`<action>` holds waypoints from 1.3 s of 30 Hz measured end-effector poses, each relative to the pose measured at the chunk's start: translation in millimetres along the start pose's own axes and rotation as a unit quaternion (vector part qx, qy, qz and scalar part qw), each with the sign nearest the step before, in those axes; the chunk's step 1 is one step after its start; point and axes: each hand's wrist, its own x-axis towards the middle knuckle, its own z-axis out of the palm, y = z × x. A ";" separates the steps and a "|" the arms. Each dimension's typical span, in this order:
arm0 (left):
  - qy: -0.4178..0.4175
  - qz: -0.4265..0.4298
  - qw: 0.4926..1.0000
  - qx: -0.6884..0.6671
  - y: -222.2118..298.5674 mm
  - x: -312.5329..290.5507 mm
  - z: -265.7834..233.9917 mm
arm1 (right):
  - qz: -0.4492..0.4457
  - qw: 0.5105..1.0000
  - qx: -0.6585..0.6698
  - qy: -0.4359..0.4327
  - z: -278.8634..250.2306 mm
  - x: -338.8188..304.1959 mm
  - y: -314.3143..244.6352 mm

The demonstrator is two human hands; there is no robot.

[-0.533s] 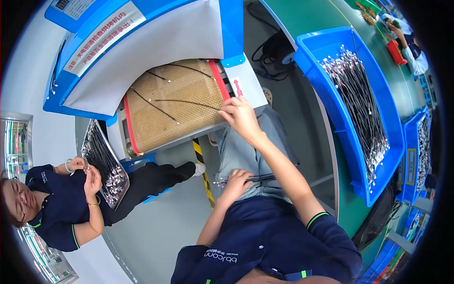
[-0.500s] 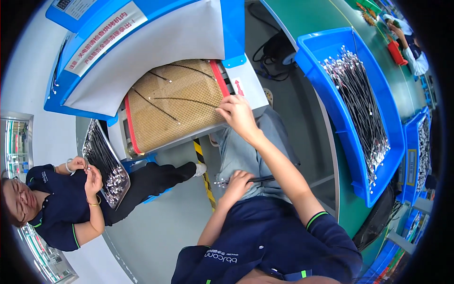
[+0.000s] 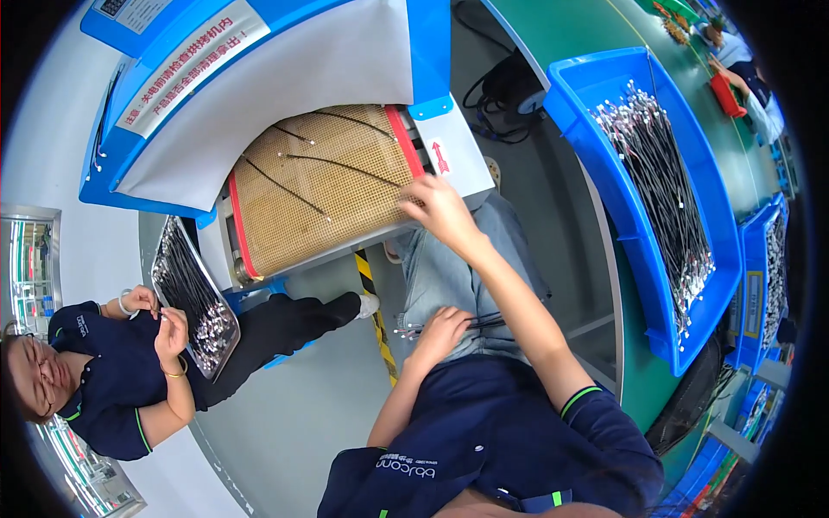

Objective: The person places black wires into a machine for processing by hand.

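Across my lap lies a bundle of thin black cables (image 3: 492,323) with small white connectors at the ends. My left hand (image 3: 442,335) is closed over it, pressing it to my thighs. My right hand (image 3: 439,209) hovers at the near right corner of a brown mesh conveyor belt (image 3: 276,237), fingers slightly blurred but apart. Just beyond its fingertips is the near end of a single black cable (image 3: 344,168) lying slantwise on the mesh. Another cable (image 3: 285,190) rests to its left, and two more lie farther back, near the machine's opening.
A blue machine with a white curved cover (image 3: 337,65) stands over the belt. To the right, a blue bin (image 3: 577,86) full of black cables sits on a green table (image 3: 561,26). At left, a seated co-worker (image 3: 95,371) handles something small beside a tray of cables (image 3: 226,345).
My right hand has let go of the cable and drawn slightly back toward me. That cable's far end has shifted up the belt, so it lies more slanted. My left hand stays on the bundle.
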 end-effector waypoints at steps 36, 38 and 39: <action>-0.024 -0.094 0.992 -0.085 11.8 36.1 55.4 | -0.048 0.985 0.117 -0.116 -104.4 -228.6 97.6; -0.036 -0.078 0.993 -0.076 18.4 38.4 54.6 | -0.069 0.985 0.111 -0.108 -102.6 -229.6 96.3; -0.046 -0.063 0.995 -0.066 20.7 39.7 55.5 | -0.090 0.985 0.106 -0.101 -101.1 -230.2 95.2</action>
